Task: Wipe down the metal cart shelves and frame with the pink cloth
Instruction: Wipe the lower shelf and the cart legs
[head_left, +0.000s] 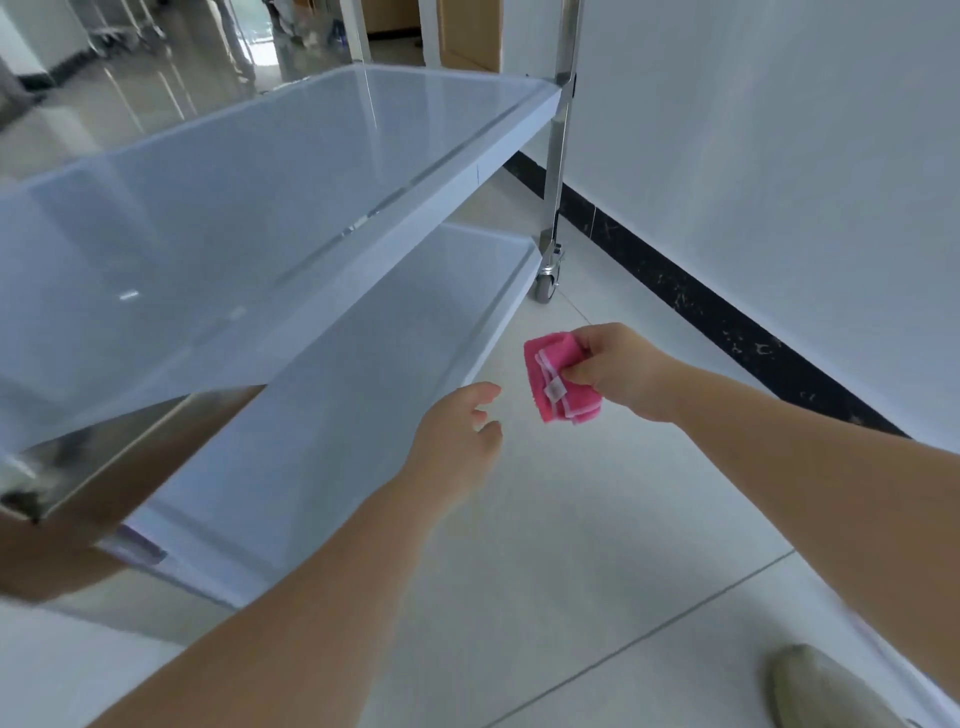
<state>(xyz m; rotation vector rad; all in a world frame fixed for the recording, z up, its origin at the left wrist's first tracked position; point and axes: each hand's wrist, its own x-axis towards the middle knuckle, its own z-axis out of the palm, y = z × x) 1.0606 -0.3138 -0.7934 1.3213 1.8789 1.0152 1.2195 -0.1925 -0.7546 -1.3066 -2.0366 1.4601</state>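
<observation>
The metal cart fills the left half of the view, with an upper shelf and a lower shelf below it. A shiny upright post at the far right corner ends in a caster wheel. My right hand grips a folded pink cloth in the air, just right of the lower shelf's edge. My left hand hovers beside that edge with loose fingers, holding nothing and a little short of the cloth.
A white wall with a black baseboard runs close along the cart's right side, leaving a narrow strip of pale tiled floor. A shoe shows at the bottom right. Glossy floor and furniture legs lie beyond the cart.
</observation>
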